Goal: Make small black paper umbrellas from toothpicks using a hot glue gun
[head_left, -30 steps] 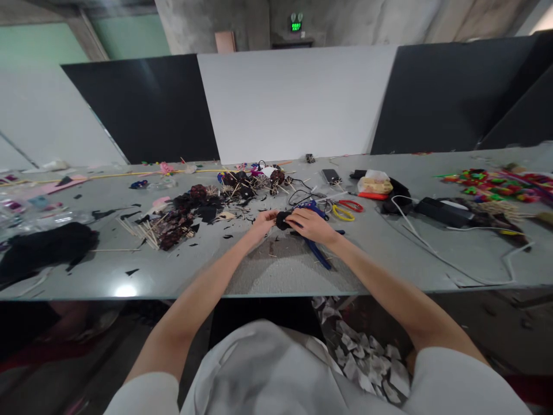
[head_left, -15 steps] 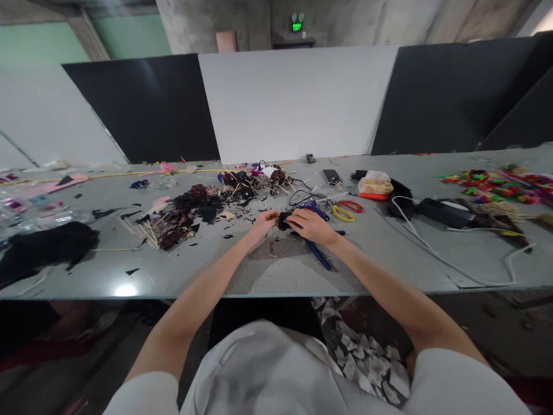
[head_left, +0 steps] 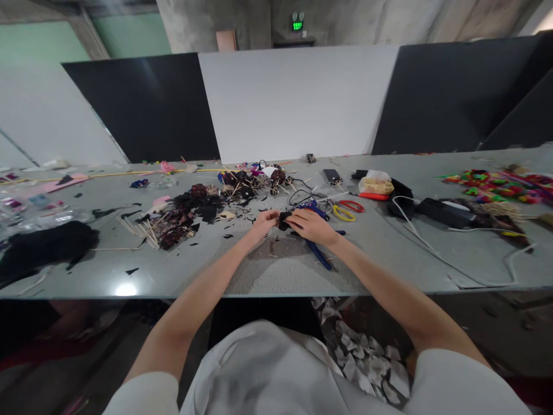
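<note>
On the grey bench point(head_left: 166, 268), a dark, stick-strewn heap point(head_left: 176, 226) lies leftward. The right hand point(head_left: 314, 226), over a blue-handled tool point(head_left: 318, 255), and left hand point(head_left: 261, 223) face each other, fingers point(head_left: 271, 215) pinching a small black piece point(head_left: 284, 222) between them; which way its long axis points, I cannot tell.

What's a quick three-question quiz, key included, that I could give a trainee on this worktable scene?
1. True or false: the left hand and the right hand both touch one small black item.
2. Which of these lies nearest the right hand? A) yellow loop handle B) white cable C) pink sheet
3. Fill in: the lit exit sign glows ____.

Key: 1. True. 2. A. 3. Green.
</note>
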Demonstrator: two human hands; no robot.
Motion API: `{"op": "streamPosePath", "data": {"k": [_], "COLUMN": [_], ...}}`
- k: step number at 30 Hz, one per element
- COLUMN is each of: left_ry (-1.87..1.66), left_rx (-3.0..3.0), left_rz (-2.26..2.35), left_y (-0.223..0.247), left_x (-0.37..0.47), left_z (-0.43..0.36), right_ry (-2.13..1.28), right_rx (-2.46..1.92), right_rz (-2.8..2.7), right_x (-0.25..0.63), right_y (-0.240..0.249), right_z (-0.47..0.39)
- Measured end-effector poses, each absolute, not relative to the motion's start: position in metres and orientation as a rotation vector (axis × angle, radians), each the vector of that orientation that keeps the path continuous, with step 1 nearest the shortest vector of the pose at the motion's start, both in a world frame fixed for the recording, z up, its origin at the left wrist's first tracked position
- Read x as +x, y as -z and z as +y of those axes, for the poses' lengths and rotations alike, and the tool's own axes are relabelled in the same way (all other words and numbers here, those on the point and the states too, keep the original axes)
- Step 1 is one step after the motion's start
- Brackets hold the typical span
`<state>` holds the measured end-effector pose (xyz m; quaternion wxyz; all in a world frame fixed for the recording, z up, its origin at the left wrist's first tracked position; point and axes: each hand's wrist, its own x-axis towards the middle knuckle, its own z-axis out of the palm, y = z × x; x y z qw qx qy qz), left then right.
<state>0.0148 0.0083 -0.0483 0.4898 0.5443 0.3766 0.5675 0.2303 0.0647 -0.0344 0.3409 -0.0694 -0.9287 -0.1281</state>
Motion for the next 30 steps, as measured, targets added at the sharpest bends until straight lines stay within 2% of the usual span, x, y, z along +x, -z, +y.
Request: {"op": "streamPosePath", "data": {"k": [17, 24, 30], "left_ry": [-1.371, -1.339, -1.371], "left_rx": [1.282, 1.312, 1.312], "left_rz": [0.966, 0.969, 0.940], "left_y": [0.041, 0.042, 0.050], "left_x": [0.017, 0.015, 0.012], "left_z": [0.006, 0.006, 0.012], "right_ry": [0.027, 0.044, -0.092], "right_rx": [-0.308, -0.312, -0.485], "right_rz": [-2.381, -2.338, -2.230], "right_x": [0.229, 0.230, 0.230], "right_y": [0.032, 0.028, 0.025], "right_z": [0.061, 0.058, 0.055]}}
